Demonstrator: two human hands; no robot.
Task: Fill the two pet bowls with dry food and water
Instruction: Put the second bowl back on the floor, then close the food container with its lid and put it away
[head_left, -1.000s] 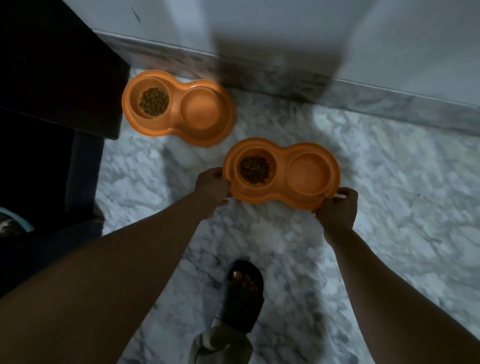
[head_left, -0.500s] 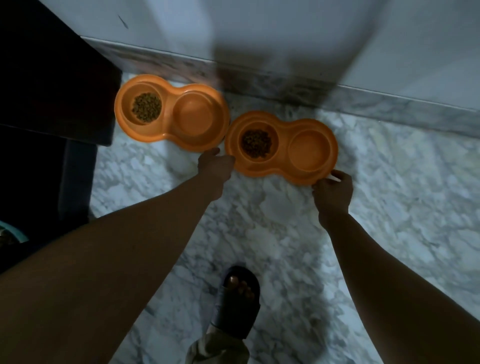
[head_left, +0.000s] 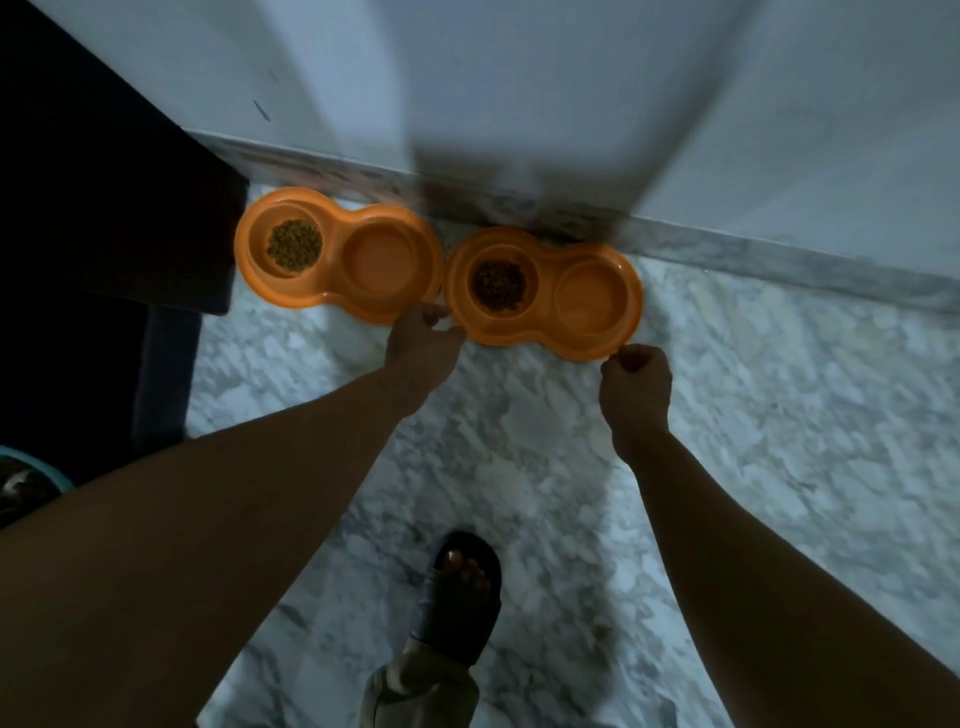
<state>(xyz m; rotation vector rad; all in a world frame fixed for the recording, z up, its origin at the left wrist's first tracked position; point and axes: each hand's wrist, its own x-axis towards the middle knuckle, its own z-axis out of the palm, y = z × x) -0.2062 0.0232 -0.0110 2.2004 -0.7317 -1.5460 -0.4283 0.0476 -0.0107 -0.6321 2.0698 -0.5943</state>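
Observation:
Two orange double pet bowls stand side by side on the marble floor against the skirting. The left bowl (head_left: 332, 270) has dry food (head_left: 294, 244) in its left well; its right well (head_left: 382, 257) is orange, and water cannot be made out. The right bowl (head_left: 543, 312) holds darker dry food (head_left: 497, 286) in its left well, and its right well (head_left: 587, 299) looks the same orange. My left hand (head_left: 421, 343) pinches the right bowl's left rim where the two bowls meet. My right hand (head_left: 636, 379), with curled fingers, pinches that bowl's front right rim.
Dark furniture (head_left: 104, 208) fills the left side, right beside the left bowl. A grey marble skirting (head_left: 779, 260) and a white wall run behind the bowls. My foot in a black sandal (head_left: 460, 597) stands on the floor (head_left: 519, 441) below. A teal-edged object (head_left: 31, 467) shows at the left edge.
Both hands moved the right bowl away from me to the skirting, and it now sits on the floor beside the left bowl. The left bowl has not moved.

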